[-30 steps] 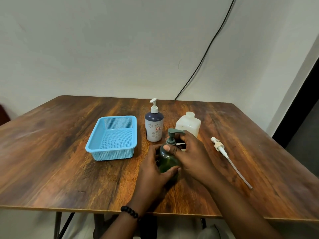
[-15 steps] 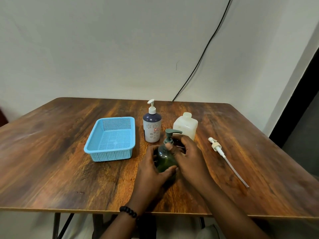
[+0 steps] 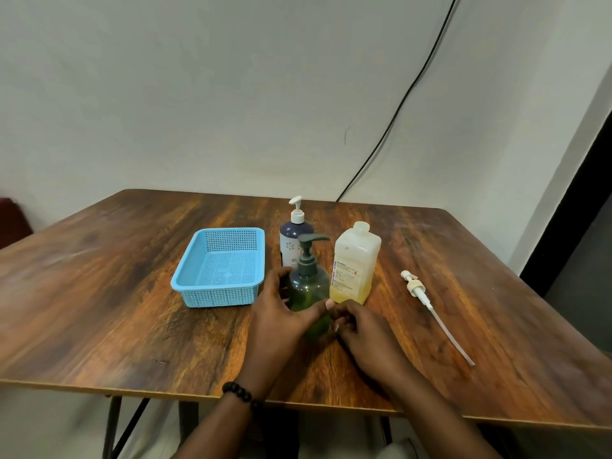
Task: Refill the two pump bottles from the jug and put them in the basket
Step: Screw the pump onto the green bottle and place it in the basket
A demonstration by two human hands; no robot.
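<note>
Green pump bottle (image 3: 309, 286) stands upright near the table's middle, long axis vertical, dark pump head on, spout pointing right. Left hand (image 3: 281, 318) wraps its left side and front, fingers curled round the body, thumb across the lower front: holding the bottle. Right hand (image 3: 359, 329) sits just right of the bottle's base, fingers loosely curled, fingertips close to the left thumb; can't tell if it touches the bottle or grips anything. Bottle's lower part is hidden behind the hands, its fill level hard to make out.

Just behind it, partly hidden, a white-and-dark-blue pump bottle (image 3: 294, 236) stands upright, white pump on, spout pointing left. Jug (image 3: 356, 263) stands upright just right of the green bottle, top open with no cap, yellowish liquid low inside, label text too small to read. Right of the jug, well apart, a loose white pump with long tube (image 3: 430, 308) lies flat on the table (image 3: 99, 293), head far, tube running near-right. Blue basket (image 3: 188, 279) sits left of the bottles, nothing inside. Black bead bracelet (image 3: 241, 394) on the left wrist. Black cable (image 3: 397, 104) runs down the wall. Both forearms cut off at the bottom edge.
</note>
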